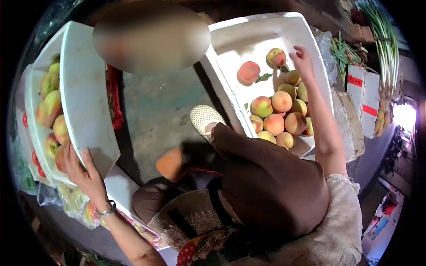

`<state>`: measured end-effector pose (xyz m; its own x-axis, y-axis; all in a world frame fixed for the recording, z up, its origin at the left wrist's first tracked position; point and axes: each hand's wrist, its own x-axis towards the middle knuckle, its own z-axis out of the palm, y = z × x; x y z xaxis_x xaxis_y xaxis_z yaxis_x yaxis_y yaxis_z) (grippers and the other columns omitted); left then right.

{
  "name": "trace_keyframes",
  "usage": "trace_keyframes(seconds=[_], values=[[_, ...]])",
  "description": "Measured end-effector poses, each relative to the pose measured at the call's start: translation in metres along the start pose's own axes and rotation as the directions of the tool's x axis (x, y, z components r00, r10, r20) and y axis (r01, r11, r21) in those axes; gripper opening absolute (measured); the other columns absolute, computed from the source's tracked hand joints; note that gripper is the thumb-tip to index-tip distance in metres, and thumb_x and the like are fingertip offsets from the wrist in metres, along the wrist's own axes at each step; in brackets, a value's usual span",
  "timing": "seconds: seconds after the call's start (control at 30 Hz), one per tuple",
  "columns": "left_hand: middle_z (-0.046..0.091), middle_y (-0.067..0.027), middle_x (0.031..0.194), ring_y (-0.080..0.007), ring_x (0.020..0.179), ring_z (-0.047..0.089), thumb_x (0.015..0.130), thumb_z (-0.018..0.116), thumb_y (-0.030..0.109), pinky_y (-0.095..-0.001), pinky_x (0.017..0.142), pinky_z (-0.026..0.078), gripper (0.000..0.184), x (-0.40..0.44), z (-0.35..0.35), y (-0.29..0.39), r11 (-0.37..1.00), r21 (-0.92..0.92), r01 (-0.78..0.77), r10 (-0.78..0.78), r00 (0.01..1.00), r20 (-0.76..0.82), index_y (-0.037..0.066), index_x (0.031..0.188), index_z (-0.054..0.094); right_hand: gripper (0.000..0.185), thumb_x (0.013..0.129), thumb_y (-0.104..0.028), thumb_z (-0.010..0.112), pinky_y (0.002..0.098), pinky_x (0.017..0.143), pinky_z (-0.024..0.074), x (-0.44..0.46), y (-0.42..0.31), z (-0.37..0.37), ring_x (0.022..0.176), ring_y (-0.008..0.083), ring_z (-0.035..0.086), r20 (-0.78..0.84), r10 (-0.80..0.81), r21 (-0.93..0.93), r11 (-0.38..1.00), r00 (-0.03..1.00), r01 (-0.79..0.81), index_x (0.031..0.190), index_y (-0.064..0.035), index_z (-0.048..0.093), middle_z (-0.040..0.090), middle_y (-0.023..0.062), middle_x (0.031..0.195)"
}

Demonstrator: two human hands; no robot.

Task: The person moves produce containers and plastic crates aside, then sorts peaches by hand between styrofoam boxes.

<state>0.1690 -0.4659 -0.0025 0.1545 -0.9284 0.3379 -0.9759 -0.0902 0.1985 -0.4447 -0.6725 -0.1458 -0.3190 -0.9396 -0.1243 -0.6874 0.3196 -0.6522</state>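
Observation:
My left hand point(85, 175) lies over the edge of a white foam box point(86, 93) on the left, fingers stretched out. Its fingertips are beside a peach point(60, 159) in that box; whether they touch it I cannot tell. Several more peaches line the box. My right hand point(303, 62) is above the far right part of another white foam box point(222, 82), fingers apart and slightly bent, with nothing visible in them. A pinkish peach point(248, 72) and a red-yellow peach point(276, 57) sit apart near a green leaf point(265, 77). Several other peaches point(282, 101) are grouped closer to me, partly behind my forearm.
Between the boxes is a dark floor point(155, 106), with my foot in a cream perforated shoe point(206, 119) and an orange-brown object point(170, 164). Green onions point(385, 48) and a carton with red tape point(361, 95) stand at right. A plastic bag of fruit point(84, 206) lies lower left.

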Motion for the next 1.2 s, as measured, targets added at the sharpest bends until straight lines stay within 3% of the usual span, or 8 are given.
trace_keyframes(seconds=[0.3,0.43,0.53,0.7,0.77,0.87,1.1,1.2], values=[[0.055,-0.0198,0.132,-0.0346,0.118,0.054,0.096,0.058,0.014,-0.0421,0.101,0.04,0.037,-0.003,-0.004,0.006,0.996,0.085,-0.024,0.028,0.998,-0.049,-0.003,0.128,0.055,0.075,0.072,-0.032,0.077,0.0378,0.092,0.0499,0.01,0.016,0.076,0.11,0.03,0.062,0.018,-0.092,-0.327,0.94,0.996,0.093,0.134,-0.0035,0.047,0.062,0.021,0.119],[0.052,-0.0182,0.138,-0.0318,0.123,0.052,0.097,0.056,0.015,-0.0417,0.106,0.038,0.043,-0.004,-0.001,0.078,0.994,-0.047,-0.096,0.091,0.99,-0.104,-0.002,0.136,0.05,0.043,0.076,-0.027,0.074,0.0338,0.068,0.0517,0.027,-0.025,0.043,0.077,0.0168,0.061,0.532,0.27,0.15,0.903,0.802,-0.404,0.11,-0.0039,0.062,0.064,0.0053,0.092],[0.048,-0.0188,0.139,-0.0313,0.124,0.051,0.096,0.058,0.021,-0.0438,0.098,0.046,0.052,-0.012,0.025,0.132,0.427,-0.796,0.428,-0.201,0.904,0.378,-0.002,0.141,0.044,0.057,0.081,-0.038,0.073,0.0325,0.074,0.0518,-0.021,-0.094,0.012,0.081,0.0161,0.062,0.542,-0.007,0.311,0.93,0.84,-0.193,0.124,-0.0055,0.055,0.065,0.0071,0.094],[0.034,-0.021,0.148,-0.0333,0.124,0.051,0.096,0.051,0.05,-0.047,0.09,0.053,0.08,0.001,0.055,0.193,-0.426,-0.599,0.678,0.135,0.702,0.699,0.01,0.155,0.015,0.068,0.088,-0.032,0.069,0.0341,0.089,0.0527,-0.066,-0.135,-0.031,0.109,0.017,0.059,0.806,-0.375,0.58,0.657,0.458,-0.482,0.144,-0.007,0.04,0.056,0.0105,0.123],[0.04,-0.0246,0.142,-0.0385,0.116,0.056,0.095,0.052,0.048,-0.0458,0.078,0.058,0.077,-0.001,0.058,0.19,-0.608,-0.504,0.614,0.107,0.692,0.713,0.012,0.153,0.018,0.07,0.082,-0.025,0.074,0.0341,0.094,0.0497,-0.062,-0.102,-0.022,0.114,0.0196,0.058,0.703,-0.093,0.093,0.995,0.706,0.038,0.143,-0.0098,0.043,0.058,0.013,0.123],[0.04,-0.0304,0.138,-0.0497,0.112,0.055,0.093,0.059,0.042,-0.0467,0.065,0.063,0.069,-0.011,0.055,0.141,-0.863,-0.17,0.476,0.231,0.671,0.705,0.015,0.148,0.029,0.074,0.076,-0.031,0.078,0.0403,0.094,0.0477,-0.081,-0.036,-0.01,0.109,0.0302,0.061,0.788,0.027,-0.242,0.933,0.615,0.268,0.14,-0.0128,0.046,0.062,0.0194,0.12],[0.05,-0.0261,0.13,-0.0467,0.106,0.058,0.095,0.059,0.042,-0.0436,0.073,0.059,0.062,0.063,-0.038,0.054,-0.514,-0.827,0.229,-0.401,0.788,0.467,0.002,0.138,0.04,0.076,0.06,-0.036,0.086,0.0481,0.09,0.0467,-0.121,-0.047,0.024,0.103,0.0385,0.057,0.839,-0.045,-0.456,0.487,0.543,0.745,0.124,-0.0098,0.056,0.062,0.0149,0.107],[0.051,-0.026,0.128,-0.0459,0.114,0.054,0.095,0.061,0.031,-0.0498,0.091,0.054,0.055,0.093,-0.045,-0.001,-0.503,-0.837,0.216,-0.311,0.858,0.409,-0.004,0.133,0.041,0.077,0.058,-0.043,0.085,0.0469,0.082,0.0474,-0.108,-0.053,0.032,0.093,0.0372,0.062,0.885,-0.055,-0.367,0.526,0.462,0.767,0.123,-0.0121,0.056,0.066,0.0154,0.094]])
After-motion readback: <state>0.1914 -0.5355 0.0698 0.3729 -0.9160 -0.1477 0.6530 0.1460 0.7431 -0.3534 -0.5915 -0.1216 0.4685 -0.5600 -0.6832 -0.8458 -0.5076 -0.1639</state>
